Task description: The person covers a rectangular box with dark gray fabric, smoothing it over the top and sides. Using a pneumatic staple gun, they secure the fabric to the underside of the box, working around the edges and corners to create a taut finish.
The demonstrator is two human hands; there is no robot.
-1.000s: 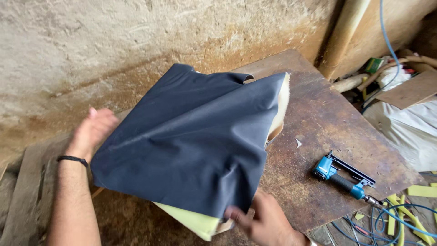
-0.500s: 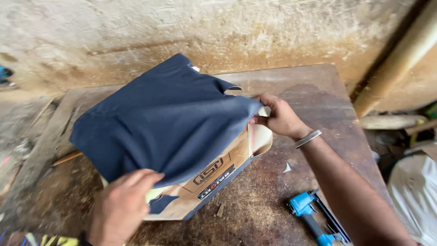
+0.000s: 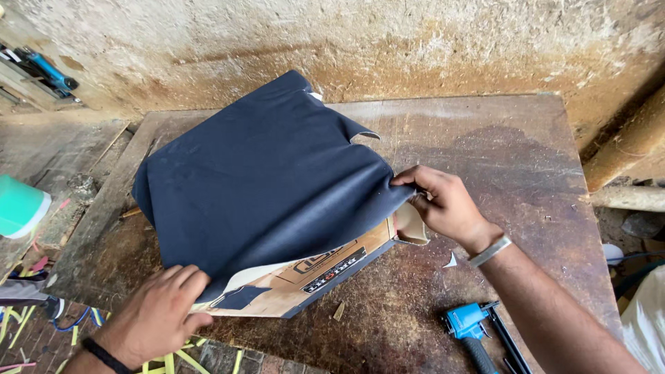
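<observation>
A dark navy fabric sheet (image 3: 263, 180) lies draped over a flat cardboard-backed panel (image 3: 325, 266) on a worn wooden workbench (image 3: 485, 145). My right hand (image 3: 443, 204) pinches the fabric's right edge and pulls it over the panel's corner, where pale foam shows. My left hand (image 3: 163, 315) presses flat on the fabric at the panel's near left corner, a black band on its wrist. The panel's printed underside shows along the near edge.
A blue staple gun (image 3: 474, 332) lies on the bench at the near right. A rough plaster wall (image 3: 346, 48) runs behind. A teal container (image 3: 21, 204) sits at the left, another blue tool (image 3: 45, 69) at the far left. Yellow-green scraps (image 3: 173, 360) litter the floor.
The panel has been turned and laid flatter on the bench. My hands shifted: the right one now grips the fabric's right edge, the left one presses the near left corner.
</observation>
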